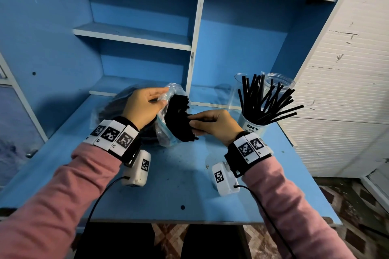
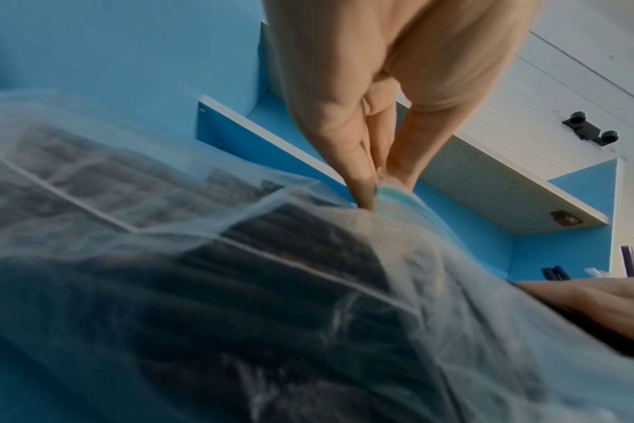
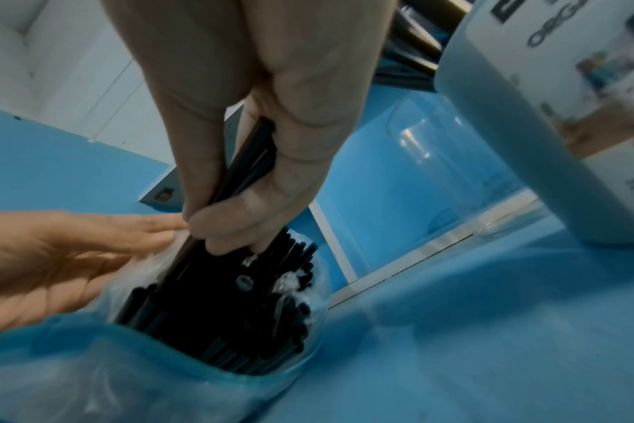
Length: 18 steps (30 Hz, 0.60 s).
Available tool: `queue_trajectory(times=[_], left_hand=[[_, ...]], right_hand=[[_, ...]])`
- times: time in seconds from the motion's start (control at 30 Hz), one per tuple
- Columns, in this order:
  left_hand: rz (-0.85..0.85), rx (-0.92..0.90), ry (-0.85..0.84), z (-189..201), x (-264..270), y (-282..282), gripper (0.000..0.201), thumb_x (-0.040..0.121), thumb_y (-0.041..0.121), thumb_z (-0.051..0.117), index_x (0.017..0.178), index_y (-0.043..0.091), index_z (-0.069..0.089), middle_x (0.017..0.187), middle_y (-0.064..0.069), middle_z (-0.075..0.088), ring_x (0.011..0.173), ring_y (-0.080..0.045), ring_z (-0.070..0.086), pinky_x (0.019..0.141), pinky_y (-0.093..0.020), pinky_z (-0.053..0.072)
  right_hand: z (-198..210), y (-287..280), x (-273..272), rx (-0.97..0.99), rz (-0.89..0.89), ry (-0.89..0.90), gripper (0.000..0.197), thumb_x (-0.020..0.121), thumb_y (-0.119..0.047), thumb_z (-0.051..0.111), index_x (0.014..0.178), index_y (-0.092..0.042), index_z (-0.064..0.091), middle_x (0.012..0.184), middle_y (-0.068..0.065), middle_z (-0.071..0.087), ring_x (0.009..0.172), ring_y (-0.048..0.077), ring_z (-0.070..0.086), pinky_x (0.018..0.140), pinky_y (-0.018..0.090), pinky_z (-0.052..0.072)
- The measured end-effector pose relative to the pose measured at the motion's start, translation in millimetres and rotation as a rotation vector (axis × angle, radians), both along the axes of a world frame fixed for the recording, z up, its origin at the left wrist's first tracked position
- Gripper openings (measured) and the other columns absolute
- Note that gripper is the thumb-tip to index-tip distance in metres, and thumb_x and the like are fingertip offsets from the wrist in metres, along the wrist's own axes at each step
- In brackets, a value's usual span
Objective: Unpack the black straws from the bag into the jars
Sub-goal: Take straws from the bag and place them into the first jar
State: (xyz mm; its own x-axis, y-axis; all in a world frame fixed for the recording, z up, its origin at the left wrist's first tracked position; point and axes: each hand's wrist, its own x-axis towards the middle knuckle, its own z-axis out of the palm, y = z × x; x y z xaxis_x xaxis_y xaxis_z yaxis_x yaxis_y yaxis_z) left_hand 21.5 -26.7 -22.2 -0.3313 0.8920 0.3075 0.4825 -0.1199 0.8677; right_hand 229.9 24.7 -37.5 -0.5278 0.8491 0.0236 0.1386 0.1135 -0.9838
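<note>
- Left hand (image 1: 145,105): pinches rim of clear bag (image 1: 168,99), on blue desk (image 1: 185,185).
- Right hand (image 1: 214,126): grips black straws (image 1: 179,120) at bag mouth.
- Jar (image 1: 252,126): right, straws inside.

Setting: home study corner. Blue painted desk (image 1: 189,185) with built-in hutch of white-edged shelves (image 1: 134,37), scuffed surface; white slatted wardrobe panel (image 1: 345,82) at right; patterned floor tiles (image 1: 357,212) below.
</note>
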Motion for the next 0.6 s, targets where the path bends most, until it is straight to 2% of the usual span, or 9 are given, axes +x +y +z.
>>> queue_trajectory(times=[0.1,0.2,0.27,0.33,0.43,0.53,0.6], left_hand=[[-0.004,0.009,0.020,0,1,-1,0.038,0.088,0.006,0.064,0.124,0.020,0.064,0.127,0.005,0.062,0.116,-0.004,0.055,0.097,-0.020,0.040],[0.007,0.022,0.060,-3,2,1,0.039,0.088,0.004,0.064,0.124,0.019,0.063,0.127,0.002,0.063,0.118,-0.010,0.057,0.099,-0.023,0.043],[0.030,0.044,0.088,-4,6,2,0.042,0.087,0.003,0.064,0.125,0.018,0.062,0.126,-0.002,0.063,0.116,-0.016,0.059,0.101,-0.031,0.046],[0.067,0.134,0.230,-2,14,1,0.042,0.085,0.002,0.065,0.125,0.014,0.062,0.132,-0.008,0.059,0.120,-0.021,0.057,0.105,-0.038,0.044],[-0.050,0.278,0.389,8,36,-5,0.038,0.084,0.005,0.067,0.120,0.014,0.066,0.127,-0.003,0.062,0.116,-0.015,0.059,0.105,-0.030,0.043],[-0.339,0.203,0.398,13,59,-8,0.042,0.081,0.007,0.067,0.120,0.020,0.066,0.116,0.007,0.067,0.106,-0.003,0.061,0.100,-0.018,0.044],[-0.450,0.117,0.490,10,71,-4,0.051,0.074,0.006,0.070,0.123,0.021,0.062,0.116,0.009,0.065,0.103,0.000,0.057,0.094,-0.009,0.039]], right_hand=[[5,0,19,0.024,0.000,-0.009,0.019,0.083,0.000,0.069,0.101,-0.005,0.071,0.078,0.005,0.074,0.068,0.012,0.069,0.071,0.019,0.056],[7,0,37,0.048,-0.030,-0.011,0.015,0.082,-0.002,0.070,0.095,-0.009,0.073,0.077,0.006,0.073,0.068,0.013,0.069,0.074,0.022,0.058],[9,-2,46,0.044,-0.039,0.008,0.016,0.081,-0.001,0.070,0.096,-0.006,0.072,0.077,0.006,0.073,0.068,0.013,0.069,0.072,0.020,0.057],[11,-4,52,0.053,-0.035,0.003,0.021,0.082,0.001,0.068,0.103,-0.001,0.070,0.072,0.002,0.073,0.065,0.009,0.069,0.068,0.016,0.055],[15,-9,58,0.078,-0.020,-0.010,0.023,0.083,0.001,0.067,0.106,0.004,0.067,0.067,-0.002,0.072,0.062,0.007,0.068,0.065,0.014,0.053],[22,-11,62,0.106,-0.029,-0.037,0.024,0.084,0.002,0.066,0.107,0.006,0.067,0.065,-0.003,0.071,0.060,0.005,0.067,0.061,0.012,0.051],[27,-12,65,0.161,-0.027,-0.083,0.022,0.084,-0.001,0.068,0.105,0.002,0.069,0.064,-0.004,0.071,0.060,0.005,0.066,0.058,0.011,0.048]])
